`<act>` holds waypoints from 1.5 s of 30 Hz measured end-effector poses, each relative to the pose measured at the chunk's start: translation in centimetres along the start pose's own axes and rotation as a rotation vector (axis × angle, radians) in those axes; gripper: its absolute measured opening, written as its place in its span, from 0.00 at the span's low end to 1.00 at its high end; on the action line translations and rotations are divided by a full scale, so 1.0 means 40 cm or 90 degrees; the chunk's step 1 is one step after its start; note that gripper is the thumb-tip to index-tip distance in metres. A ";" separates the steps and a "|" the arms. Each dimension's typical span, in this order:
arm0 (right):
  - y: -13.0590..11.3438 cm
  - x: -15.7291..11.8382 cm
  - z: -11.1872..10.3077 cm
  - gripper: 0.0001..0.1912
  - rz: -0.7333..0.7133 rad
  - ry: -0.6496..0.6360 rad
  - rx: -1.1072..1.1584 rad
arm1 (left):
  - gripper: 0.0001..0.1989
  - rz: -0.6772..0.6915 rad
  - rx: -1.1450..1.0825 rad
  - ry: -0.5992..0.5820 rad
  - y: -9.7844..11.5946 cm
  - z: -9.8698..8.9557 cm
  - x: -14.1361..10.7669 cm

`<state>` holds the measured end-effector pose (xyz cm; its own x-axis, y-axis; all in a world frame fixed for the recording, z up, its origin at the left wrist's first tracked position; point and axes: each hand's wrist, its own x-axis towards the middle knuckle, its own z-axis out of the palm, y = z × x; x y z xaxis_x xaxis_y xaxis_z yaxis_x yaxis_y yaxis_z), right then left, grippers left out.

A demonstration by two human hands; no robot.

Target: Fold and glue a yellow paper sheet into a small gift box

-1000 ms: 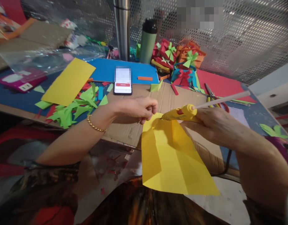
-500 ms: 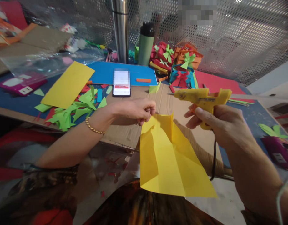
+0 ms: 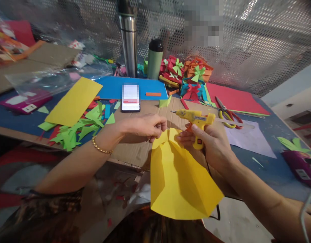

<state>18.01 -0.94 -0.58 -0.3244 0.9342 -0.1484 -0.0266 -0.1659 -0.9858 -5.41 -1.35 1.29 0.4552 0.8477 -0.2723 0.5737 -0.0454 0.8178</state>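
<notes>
A folded yellow sheet [image 3: 182, 182] hangs over the front edge of the cardboard [image 3: 127, 148], its creased top end lying on the board. My left hand [image 3: 151, 126], with a gold bracelet at the wrist, pinches the sheet's upper left corner. In my right hand [image 3: 208, 140] is a yellow glue gun [image 3: 193, 118], its nozzle pointing left, above the sheet's top edge. The fingers of my right hand are wrapped round the handle, and some of them touch or overlap the sheet's upper right part. A black cord hangs below.
Behind the board are a phone [image 3: 130, 98], a steel flask [image 3: 128, 44], a green bottle [image 3: 154, 60] and small paper bags [image 3: 193, 89]. Scissors [image 3: 227, 114] lie at the right. Green scraps [image 3: 74, 128] and a yellow sheet [image 3: 74, 101] are at the left.
My right hand has moved left with the glue gun, closer to my left hand and the sheet. The sheet's right side has shifted inward. The scissors and a pale sheet have come into sight.
</notes>
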 end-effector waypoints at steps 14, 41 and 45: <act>0.004 0.011 0.003 0.29 0.022 -0.025 -0.025 | 0.10 -0.005 0.042 -0.011 0.016 0.000 -0.008; 0.003 0.010 0.023 0.25 -0.015 -0.026 0.026 | 0.30 0.097 0.265 -0.013 0.020 0.005 -0.015; 0.005 0.012 0.019 0.25 -0.011 -0.027 0.010 | 0.32 0.106 0.239 -0.018 0.013 0.002 -0.016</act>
<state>17.15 -0.78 -0.79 -0.3631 0.9229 -0.1279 -0.0476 -0.1555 -0.9867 -5.36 -1.95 1.83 0.5784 0.7977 -0.1706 0.6969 -0.3745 0.6117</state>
